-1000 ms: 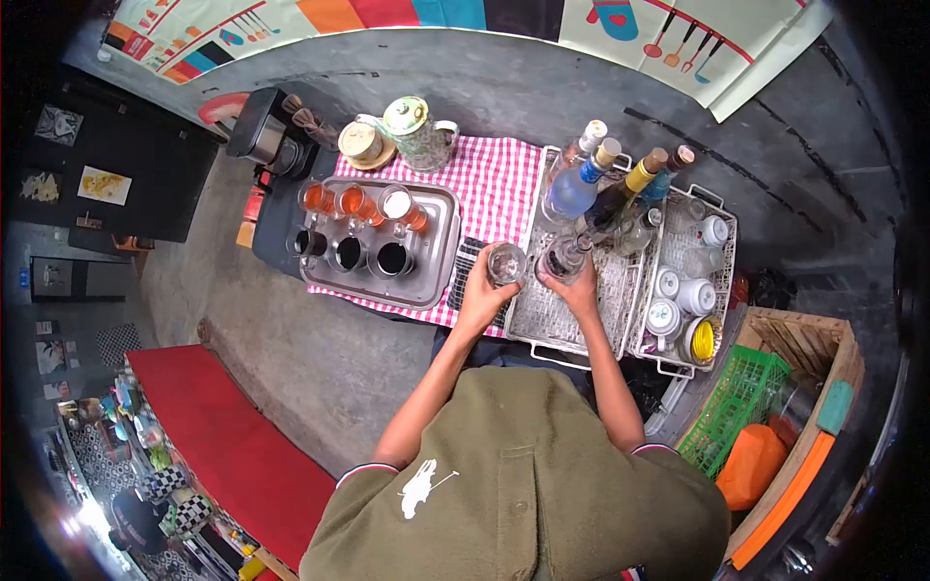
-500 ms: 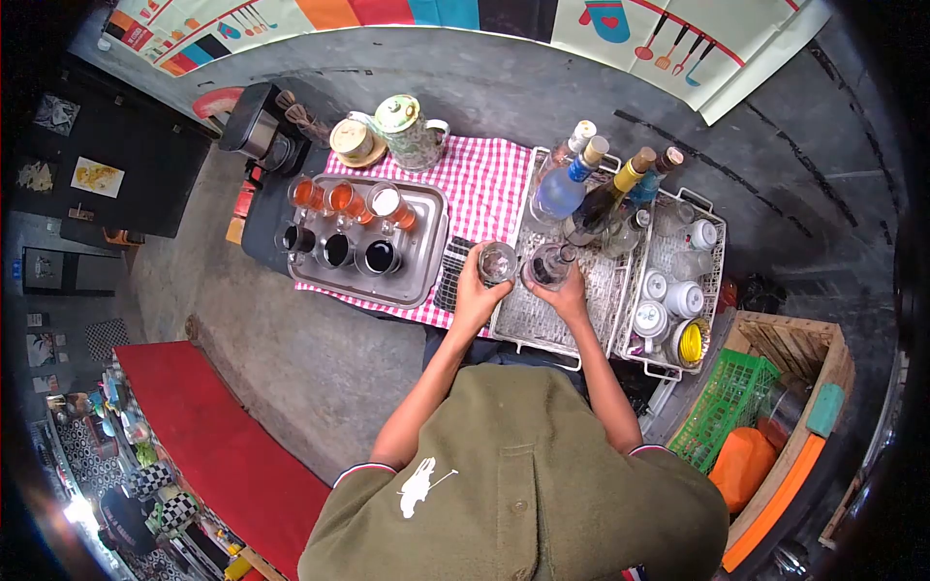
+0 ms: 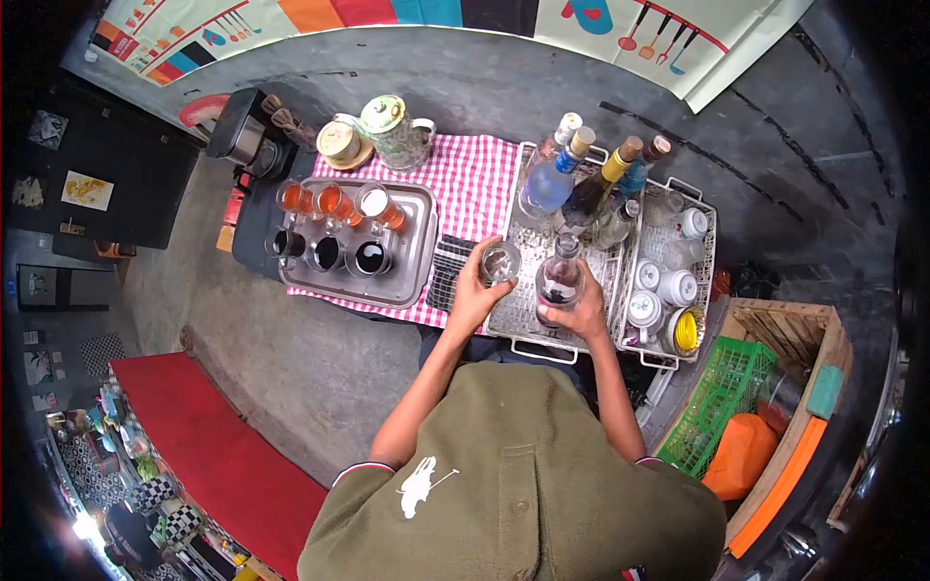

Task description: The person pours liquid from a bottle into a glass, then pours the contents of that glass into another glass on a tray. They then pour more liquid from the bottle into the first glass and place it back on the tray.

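In the head view, my left hand (image 3: 471, 294) is closed around a clear drinking glass (image 3: 501, 261) at the left edge of a white wire rack (image 3: 524, 329). My right hand (image 3: 587, 308) grips a clear glass bottle (image 3: 560, 281) with a narrow neck, just right of the glass and over the same rack. The bottle's neck points away from me, and something dark shows through its wall. Bottle and glass are apart. A dark checked cloth (image 3: 449, 273) lies beside my left hand.
To the left, a metal tray (image 3: 415, 261) carries glasses of red and dark liquid. Several tall bottles, including a blue one (image 3: 547, 186), stand at the rack's back. A second rack (image 3: 662, 359) holds lidded cups (image 3: 677, 287). A lidded pitcher (image 3: 399, 145) stands behind the tray.
My right hand has moved slightly right and toward me with the bottle, whose side now shows more. My left hand still holds the glass in nearly the same place. The view has shifted a little.
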The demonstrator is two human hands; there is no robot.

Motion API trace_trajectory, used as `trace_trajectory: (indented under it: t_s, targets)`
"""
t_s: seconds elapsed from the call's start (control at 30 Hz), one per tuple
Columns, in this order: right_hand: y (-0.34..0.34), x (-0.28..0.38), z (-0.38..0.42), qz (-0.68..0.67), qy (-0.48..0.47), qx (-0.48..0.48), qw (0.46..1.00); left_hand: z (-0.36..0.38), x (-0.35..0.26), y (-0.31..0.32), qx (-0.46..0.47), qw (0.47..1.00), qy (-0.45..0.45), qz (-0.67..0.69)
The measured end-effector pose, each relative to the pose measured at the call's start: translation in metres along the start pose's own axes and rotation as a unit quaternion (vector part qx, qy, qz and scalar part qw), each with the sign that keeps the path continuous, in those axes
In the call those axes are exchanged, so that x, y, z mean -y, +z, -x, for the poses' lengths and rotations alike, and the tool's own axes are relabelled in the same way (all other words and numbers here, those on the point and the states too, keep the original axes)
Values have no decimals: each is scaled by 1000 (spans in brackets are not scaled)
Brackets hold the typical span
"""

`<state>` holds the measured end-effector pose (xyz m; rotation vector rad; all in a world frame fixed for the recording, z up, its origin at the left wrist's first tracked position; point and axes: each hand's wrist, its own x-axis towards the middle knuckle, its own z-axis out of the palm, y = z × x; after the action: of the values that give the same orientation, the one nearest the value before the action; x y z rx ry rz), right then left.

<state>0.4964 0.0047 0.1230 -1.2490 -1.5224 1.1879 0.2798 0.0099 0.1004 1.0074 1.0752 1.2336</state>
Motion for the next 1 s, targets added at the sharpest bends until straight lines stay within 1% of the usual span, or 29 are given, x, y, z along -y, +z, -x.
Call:
trace_trajectory:
  t_s: [0.1,0.23,0.37,0.47,0.6,0.7,0.9,1.0]
  targets:
    - [-13,22,4,10,18,23,1000,-2,-6,7,15,1000,-15,19]
    - [-31,35,9,154,43,66,985,-3,-11,14,20,1000,-10,4]
    - [-40,40,19,203,65,67,975,-6,-8,16,29,999,-8,14]
    - [-46,37,25,204,113,100,967,-6,-10,18,35,999,-9,2]
    - [-46,39,28,233,121,140,955,-4,-12,19,40,999,-20,-2]
    - [-45,48,28,228,145,172,947,-3,-12,20,37,999,-2,10]
    - [-46,50,27,214,171,196,942,3,-14,21,33,999,-18,0]
    - [-46,45,28,220,166,203,939,5,-14,20,34,999,-22,-19]
